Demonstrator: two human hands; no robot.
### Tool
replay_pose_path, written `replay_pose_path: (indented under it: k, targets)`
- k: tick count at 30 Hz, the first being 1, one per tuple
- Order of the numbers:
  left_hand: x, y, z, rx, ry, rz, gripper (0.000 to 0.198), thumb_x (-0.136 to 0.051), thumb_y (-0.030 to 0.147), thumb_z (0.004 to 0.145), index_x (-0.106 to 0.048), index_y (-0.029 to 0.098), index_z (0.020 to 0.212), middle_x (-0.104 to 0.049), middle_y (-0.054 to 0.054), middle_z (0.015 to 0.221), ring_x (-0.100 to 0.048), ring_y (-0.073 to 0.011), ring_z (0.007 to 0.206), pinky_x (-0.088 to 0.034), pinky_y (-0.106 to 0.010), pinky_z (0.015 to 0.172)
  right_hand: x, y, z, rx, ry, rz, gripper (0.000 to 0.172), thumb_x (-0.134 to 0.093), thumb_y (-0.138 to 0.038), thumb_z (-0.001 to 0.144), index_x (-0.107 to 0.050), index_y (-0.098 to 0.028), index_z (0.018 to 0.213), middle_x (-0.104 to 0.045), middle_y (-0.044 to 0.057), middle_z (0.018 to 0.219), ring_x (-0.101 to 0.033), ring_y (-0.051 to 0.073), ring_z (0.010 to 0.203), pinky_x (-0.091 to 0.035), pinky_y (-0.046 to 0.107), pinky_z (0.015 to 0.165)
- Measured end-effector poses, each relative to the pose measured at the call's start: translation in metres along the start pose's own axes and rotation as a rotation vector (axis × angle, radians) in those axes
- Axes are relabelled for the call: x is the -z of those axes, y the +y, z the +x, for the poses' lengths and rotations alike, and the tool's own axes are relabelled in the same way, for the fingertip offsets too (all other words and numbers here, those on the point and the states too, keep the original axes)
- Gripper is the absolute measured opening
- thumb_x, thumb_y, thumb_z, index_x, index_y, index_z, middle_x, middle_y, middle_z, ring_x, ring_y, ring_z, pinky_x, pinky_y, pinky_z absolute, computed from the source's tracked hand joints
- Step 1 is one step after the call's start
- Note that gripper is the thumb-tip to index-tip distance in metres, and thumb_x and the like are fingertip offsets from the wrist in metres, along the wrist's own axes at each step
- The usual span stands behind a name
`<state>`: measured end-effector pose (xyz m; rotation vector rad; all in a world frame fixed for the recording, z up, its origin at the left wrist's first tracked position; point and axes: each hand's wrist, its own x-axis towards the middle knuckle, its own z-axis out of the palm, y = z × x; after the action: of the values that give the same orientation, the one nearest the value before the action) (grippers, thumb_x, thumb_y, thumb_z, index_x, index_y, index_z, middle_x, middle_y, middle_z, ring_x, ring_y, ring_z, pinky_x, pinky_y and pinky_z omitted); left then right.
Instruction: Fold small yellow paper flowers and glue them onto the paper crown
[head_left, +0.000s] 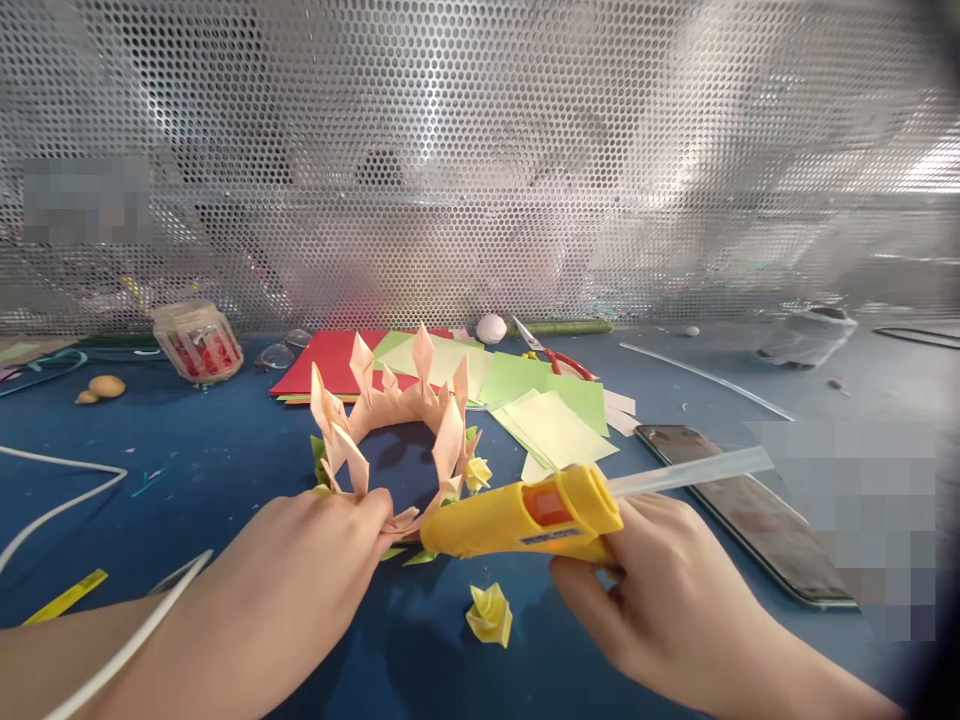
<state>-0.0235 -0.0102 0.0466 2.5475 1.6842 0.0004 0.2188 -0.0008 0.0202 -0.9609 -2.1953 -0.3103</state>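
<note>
A peach folded-paper crown [397,405] with pointed pieces stands on the blue table; green paper leaves and a yellow paper flower [477,474] show along its outer side. My left hand [326,540] pinches the crown's near edge between thumb and fingers. In my right hand [667,575] is a yellow glue gun [517,515], its nozzle end at the crown's near right edge and a clear glue stick [690,470] jutting from its back. Whether the tip touches the paper is hidden. Below the gun lies a loose yellow paper flower [490,614].
Red paper [330,355] and green sheets [555,425] lie behind the crown, with scissors [551,350] beyond. A phone [750,510] lies at right, a jar [199,342] at back left. A white cable [135,650] crosses my left forearm. Perforated metal mesh [450,150] walls the back.
</note>
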Motion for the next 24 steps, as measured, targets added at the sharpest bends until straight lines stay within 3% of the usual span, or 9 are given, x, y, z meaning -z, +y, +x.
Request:
replay_pose_path:
  k: [3, 7, 13, 19, 24]
  targets:
    - [0.004, 0.006, 0.001, -0.013, -0.121, 0.107, 0.037, -0.037, 0.009, 0.089, -0.072, 0.017, 0.096, -0.078, -0.019, 0.098, -0.073, -0.0445, 0.096, -0.058, -0.055, 0.073, -0.001, -0.002, -0.001, 0.015, 0.006, -0.049, 0.024, -0.040, -0.008, 0.075, -0.035, -0.027, 0.061, -0.048, -0.005, 0.040, -0.043, 0.012, 0.030, -0.031, 0.026, 0.035]
    - [0.006, 0.007, 0.003, 0.015, -0.175, 0.121, 0.039, -0.035, 0.013, 0.093, -0.071, 0.016, 0.105, -0.077, -0.021, 0.108, -0.073, -0.0450, 0.098, -0.058, -0.057, 0.073, -0.004, -0.004, -0.002, 0.024, 0.008, -0.090, 0.024, -0.041, -0.010, 0.075, -0.038, -0.027, 0.059, -0.049, -0.005, 0.038, -0.044, 0.012, 0.028, -0.031, 0.026, 0.035]
    - [0.003, 0.005, 0.006, 0.012, -0.143, 0.092, 0.042, -0.031, 0.018, 0.096, -0.069, 0.018, 0.115, -0.079, -0.018, 0.101, -0.076, -0.0406, 0.092, -0.060, -0.051, 0.069, -0.003, -0.007, -0.004, 0.028, 0.006, -0.125, 0.026, -0.041, -0.009, 0.078, -0.042, -0.026, 0.058, -0.050, -0.004, 0.038, -0.047, 0.013, 0.028, -0.031, 0.027, 0.035]
    - [0.005, 0.010, 0.008, -0.001, -0.157, 0.112, 0.043, -0.030, 0.016, 0.096, -0.064, 0.016, 0.122, -0.078, -0.019, 0.106, -0.075, -0.0426, 0.094, -0.061, -0.055, 0.068, 0.000, -0.013, -0.002, 0.062, 0.008, -0.160, 0.026, -0.040, -0.008, 0.080, -0.043, -0.026, 0.061, -0.044, -0.005, 0.040, -0.044, 0.015, 0.030, -0.030, 0.028, 0.035]
    - [-0.005, 0.005, 0.000, -0.010, -0.076, 0.097, 0.045, -0.039, 0.010, 0.090, -0.069, 0.019, 0.123, -0.078, -0.016, 0.111, -0.074, -0.0412, 0.097, -0.061, -0.057, 0.074, 0.000, -0.014, -0.004, 0.069, -0.049, -0.201, 0.018, -0.043, -0.011, 0.087, -0.048, -0.024, 0.076, -0.059, -0.002, 0.058, -0.057, 0.017, 0.044, -0.043, 0.027, 0.043]
